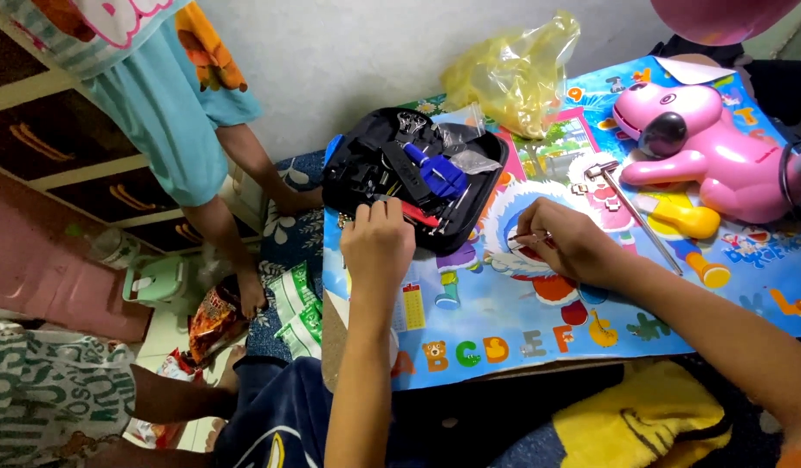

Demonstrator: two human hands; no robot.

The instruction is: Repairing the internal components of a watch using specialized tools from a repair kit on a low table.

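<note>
My left hand (377, 243) rests with curled fingers at the near edge of an open black tool case (359, 170); a small metal piece shows at its left side, but I cannot tell if it grips it. The case holds a blue tool (437, 172), a red-handled tool and small plastic bags. My right hand (567, 240) pinches thin metal tweezers (522, 236) with the tip pointing left, over a colourful picture mat (504, 312) on a small table.
A small metal hammer (630, 208) lies right of my right hand. A pink toy animal (704, 152) and a yellow plastic bag (513, 74) sit farther back. A child in a blue shirt (171, 104) stands at left. Snack packets (288, 312) lie on the floor.
</note>
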